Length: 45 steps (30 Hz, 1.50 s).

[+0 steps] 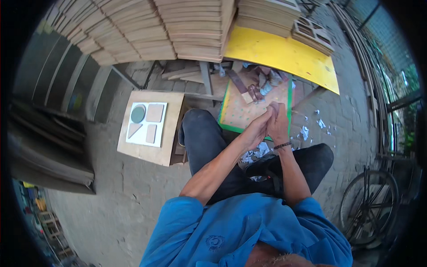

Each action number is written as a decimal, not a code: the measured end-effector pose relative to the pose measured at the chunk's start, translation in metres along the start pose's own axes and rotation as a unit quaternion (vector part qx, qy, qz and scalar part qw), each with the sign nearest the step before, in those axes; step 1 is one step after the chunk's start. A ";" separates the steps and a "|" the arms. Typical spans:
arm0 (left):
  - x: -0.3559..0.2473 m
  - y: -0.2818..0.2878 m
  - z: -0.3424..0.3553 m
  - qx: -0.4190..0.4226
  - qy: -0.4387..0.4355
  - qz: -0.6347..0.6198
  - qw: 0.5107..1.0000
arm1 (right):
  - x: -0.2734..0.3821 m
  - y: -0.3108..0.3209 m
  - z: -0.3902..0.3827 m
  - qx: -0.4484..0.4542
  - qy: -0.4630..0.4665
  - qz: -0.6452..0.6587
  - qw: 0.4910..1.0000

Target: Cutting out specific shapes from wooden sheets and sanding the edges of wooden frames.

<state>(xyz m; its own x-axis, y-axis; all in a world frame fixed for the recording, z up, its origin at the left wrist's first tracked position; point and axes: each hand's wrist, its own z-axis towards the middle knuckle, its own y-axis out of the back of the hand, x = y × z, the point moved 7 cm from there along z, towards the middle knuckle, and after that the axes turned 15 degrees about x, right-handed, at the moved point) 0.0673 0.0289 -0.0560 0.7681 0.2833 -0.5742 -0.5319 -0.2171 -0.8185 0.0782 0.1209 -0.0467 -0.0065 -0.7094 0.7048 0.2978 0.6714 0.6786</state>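
My left hand (255, 131) and my right hand (279, 126) meet above a pinkish board with green edges (234, 116). Both are closed, their fingers pressed together around a small brownish-pink piece (275, 107); its kind is too small and covered to make out. A dark beaded bracelet (282, 145) circles my right wrist. On the board, just beyond my hands, lie a dark brown strip (237, 82) with a pale end and a heap of stained rags (266, 82). Left of my knee, a white shape board (145, 135) carries a green disc (138, 114) and several wooden shapes.
The shape board rests on a plywood box (173, 104). High stacks of thin wooden boards (147, 31) rise at the far left, beside a yellow tabletop (284, 55) with more stacks. Paper scraps (304, 132) litter the paved floor. A bicycle wheel (369, 207) stands at the right.
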 end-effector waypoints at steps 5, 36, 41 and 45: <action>0.010 -0.019 -0.021 0.068 -0.092 0.008 0.993 | -0.009 0.029 0.000 -0.107 -0.037 0.097 0.989; -0.071 0.019 -0.145 -0.357 -0.171 0.783 0.480 | -0.004 0.212 0.005 -0.199 0.002 0.363 0.910; -0.069 0.015 -0.150 -0.360 -0.165 0.766 0.505 | -0.025 0.203 0.060 -0.177 -0.056 0.328 0.926; -0.070 0.020 -0.152 -0.360 -0.172 0.766 0.504 | -0.057 0.156 0.011 -0.091 -0.002 -0.138 0.986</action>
<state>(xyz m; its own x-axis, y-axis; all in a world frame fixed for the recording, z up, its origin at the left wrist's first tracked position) 0.0570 -0.1377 -0.0299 -0.5204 -0.6145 -0.5929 -0.0442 -0.6740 0.7374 0.1144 0.2680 0.0211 -0.1139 -0.8588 0.4995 0.4502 0.4036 0.7965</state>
